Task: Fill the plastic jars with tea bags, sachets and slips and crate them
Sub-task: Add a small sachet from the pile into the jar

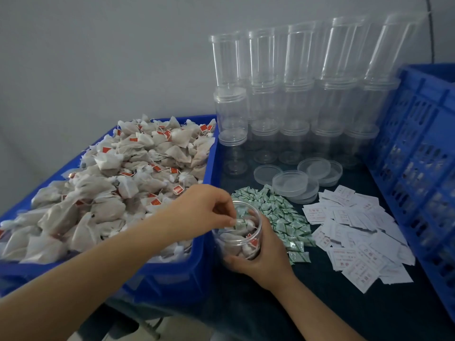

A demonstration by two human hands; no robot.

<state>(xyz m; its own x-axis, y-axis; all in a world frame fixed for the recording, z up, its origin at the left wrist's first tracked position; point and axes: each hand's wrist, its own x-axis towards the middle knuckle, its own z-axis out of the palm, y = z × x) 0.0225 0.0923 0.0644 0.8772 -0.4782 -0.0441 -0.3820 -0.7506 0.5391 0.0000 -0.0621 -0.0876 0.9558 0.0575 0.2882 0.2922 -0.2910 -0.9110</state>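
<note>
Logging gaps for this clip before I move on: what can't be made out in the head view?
- Jar: its fill count, hidden by the right hand wrapped round it.
- What the left hand pinches over the jar: blurred.
- Slips: print too small.
- Blue crate: cut by the right edge, contents blurred.
- Tea bag bin: depth hidden by heaped bags.
</note>
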